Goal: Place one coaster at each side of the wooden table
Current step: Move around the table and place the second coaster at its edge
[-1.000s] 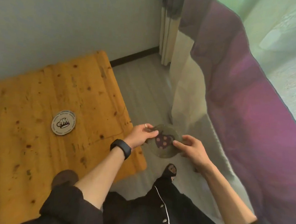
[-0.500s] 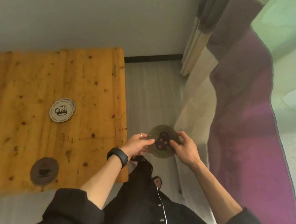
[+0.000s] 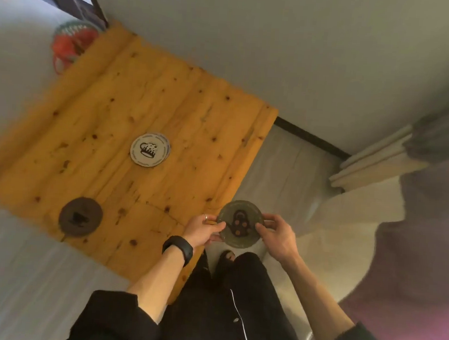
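Coasters lie apart on the wooden table (image 3: 109, 124): a white one (image 3: 150, 149) mid-table, a dark brown one (image 3: 80, 216) near its near-left edge. Left hand (image 3: 203, 228) and right hand (image 3: 280, 236) pinch a green coaster (image 3: 241, 223) just off the table's right edge.

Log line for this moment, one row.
both hands: left hand and right hand hold green coaster | wooden table: white coaster, dark coaster

The view has swung left; the green teapot coaster (image 3: 240, 223), formerly over the floor, now overlaps the wooden surface's (image 3: 130, 126) edge.
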Action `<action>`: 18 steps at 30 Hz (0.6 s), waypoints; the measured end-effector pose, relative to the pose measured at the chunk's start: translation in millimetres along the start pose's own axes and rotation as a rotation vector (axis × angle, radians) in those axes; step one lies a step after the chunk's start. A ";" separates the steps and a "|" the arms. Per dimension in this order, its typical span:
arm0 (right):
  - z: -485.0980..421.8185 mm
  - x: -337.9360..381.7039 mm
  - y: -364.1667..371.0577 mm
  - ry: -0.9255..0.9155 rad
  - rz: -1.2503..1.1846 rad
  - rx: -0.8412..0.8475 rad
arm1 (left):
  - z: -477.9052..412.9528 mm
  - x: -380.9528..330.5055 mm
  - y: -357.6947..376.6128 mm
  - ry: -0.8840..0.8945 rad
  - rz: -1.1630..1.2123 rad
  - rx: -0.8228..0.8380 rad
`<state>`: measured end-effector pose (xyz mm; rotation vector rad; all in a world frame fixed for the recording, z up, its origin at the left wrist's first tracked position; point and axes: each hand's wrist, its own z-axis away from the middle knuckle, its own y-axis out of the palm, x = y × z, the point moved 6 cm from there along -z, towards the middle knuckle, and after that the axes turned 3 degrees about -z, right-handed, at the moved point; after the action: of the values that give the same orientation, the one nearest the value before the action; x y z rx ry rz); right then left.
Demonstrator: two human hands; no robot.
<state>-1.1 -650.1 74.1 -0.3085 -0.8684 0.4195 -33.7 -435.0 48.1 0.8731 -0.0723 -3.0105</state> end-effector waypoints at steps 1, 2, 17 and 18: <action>-13.4 7.9 1.5 -0.015 0.038 0.013 | -2.8 -3.2 -4.2 0.002 0.026 -0.032; -25.8 16.3 2.9 -0.034 0.079 0.025 | -6.3 -5.4 -8.5 0.001 0.050 -0.069; -235.7 121.7 41.3 -0.409 0.692 0.517 | -84.8 -33.5 32.2 -0.188 0.685 -0.708; -241.4 125.7 44.5 -0.428 0.723 0.555 | -86.7 -33.1 37.6 -0.198 0.720 -0.760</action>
<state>250.8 -573.5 -8.2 0.0011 -0.9975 1.4084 40.4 -475.7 -5.6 0.3501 0.5795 -2.1464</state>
